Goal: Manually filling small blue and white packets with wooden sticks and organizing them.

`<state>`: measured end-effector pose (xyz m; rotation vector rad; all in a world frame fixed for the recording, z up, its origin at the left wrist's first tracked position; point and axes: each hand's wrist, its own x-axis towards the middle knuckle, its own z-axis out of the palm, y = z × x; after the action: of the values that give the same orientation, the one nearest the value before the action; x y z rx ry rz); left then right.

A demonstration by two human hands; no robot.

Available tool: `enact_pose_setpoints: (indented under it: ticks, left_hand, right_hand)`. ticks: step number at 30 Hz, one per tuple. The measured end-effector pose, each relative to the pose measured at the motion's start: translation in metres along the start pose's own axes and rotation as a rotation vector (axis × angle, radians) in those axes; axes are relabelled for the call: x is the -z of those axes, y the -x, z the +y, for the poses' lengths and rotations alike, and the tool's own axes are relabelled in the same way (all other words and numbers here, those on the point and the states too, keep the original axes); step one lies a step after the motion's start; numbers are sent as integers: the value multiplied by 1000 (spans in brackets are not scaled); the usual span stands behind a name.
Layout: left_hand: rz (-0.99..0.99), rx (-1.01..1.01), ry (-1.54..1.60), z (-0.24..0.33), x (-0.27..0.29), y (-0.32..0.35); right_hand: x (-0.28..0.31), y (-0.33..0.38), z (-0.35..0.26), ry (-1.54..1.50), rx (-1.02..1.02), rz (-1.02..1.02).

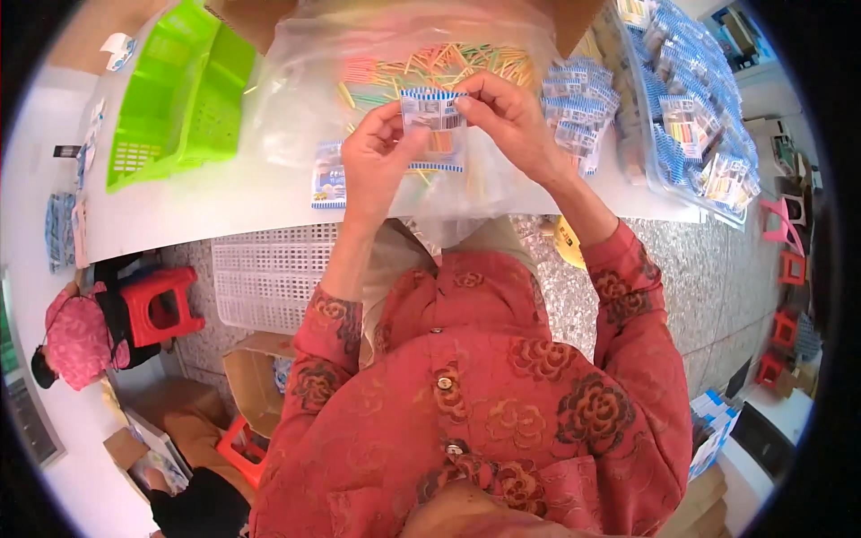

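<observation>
A small packet (pixel 442 112) with blue-and-white striped ends is held up over the table's near edge. Its front is partly see-through, and orange-brown sticks show in the lower part. My left hand (pixel 375 161) grips it from the left, thumb lying across the front. At the upper right corner, my right hand (pixel 504 117) pinches the packet between thumb and fingers. Behind it, a heap of thin coloured sticks (pixel 466 61) lies on a clear plastic sheet (pixel 296 99). Another blue-and-white packet (pixel 328 184) lies flat beside my left wrist.
A green basket (pixel 211 108) stands on the left of the table. To the right are piled packets (pixel 578 112) and a clear bin (pixel 632 99) full of packets. Below sit a white crate (pixel 260 278), a cardboard box (pixel 247 381) and a red stool (pixel 166 305) near a person (pixel 79 336).
</observation>
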<state>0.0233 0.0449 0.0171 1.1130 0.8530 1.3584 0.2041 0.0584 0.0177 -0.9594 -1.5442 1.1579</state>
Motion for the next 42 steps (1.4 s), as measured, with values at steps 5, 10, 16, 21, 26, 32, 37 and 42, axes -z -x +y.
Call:
enact_pose_setpoints:
  ticks: [5, 10, 16, 21, 26, 32, 37, 42]
  left_hand:
    - [-132, 115, -260, -23, 8, -3]
    - [-239, 34, -224, -10, -9, -3]
    - [-182, -61, -232, -13, 7, -7]
    - [-45, 1, -249, -10, 41, -2]
    - [39, 71, -248, -13, 50, 12]
    - [-218, 93, -372, -31, -9, 30]
    - [-397, 71, -549, -62, -84, 23]
    - [-406, -23, -812, -101, -114, 0]
  right_hand:
    - [6, 9, 3, 72, -80, -14]
    - [13, 20, -17, -77, -177, -67]
    - [62, 44, -20, 264, -180, 179]
    - [109, 75, 12, 672, -199, 367]
    - [100, 93, 27, 638, -231, 334]
    - [98, 97, 32, 736, -245, 477]
    - [103, 100, 49, 713, -117, 534]
    - [101, 98, 51, 888, 166, 584]
